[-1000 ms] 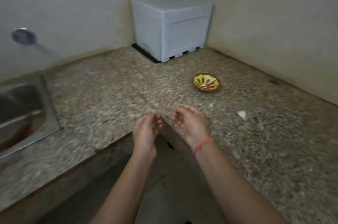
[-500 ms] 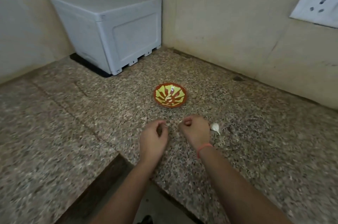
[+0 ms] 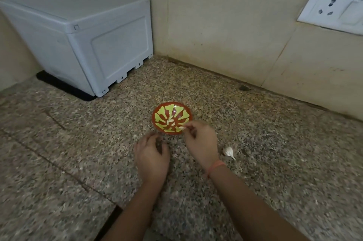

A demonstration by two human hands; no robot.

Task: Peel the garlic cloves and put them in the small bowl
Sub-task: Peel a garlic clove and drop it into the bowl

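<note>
- Dim, flat, yellowish light; source not visible.
- Shadows soft, faint beneath the right hand [image 3: 202, 143].
- Fingers motion-blurred; counter [image 3: 275, 152] grain soft toward lower frame.
- Wide-angle bending: wall lines bow at upper edges.

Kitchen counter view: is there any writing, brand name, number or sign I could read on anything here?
None can be read.
Pale grey plastic box: no label; only a small square clip mark at its lid corner.
White wall socket plate: blank.
Small red bowl with yellow leaf pattern: pattern only, no letters.

Speckled granite counter [image 3: 78, 162], beige tiled walls [image 3: 225, 34] (stained), white socket [image 3: 332, 8], pale box [image 3: 82, 38]
</note>
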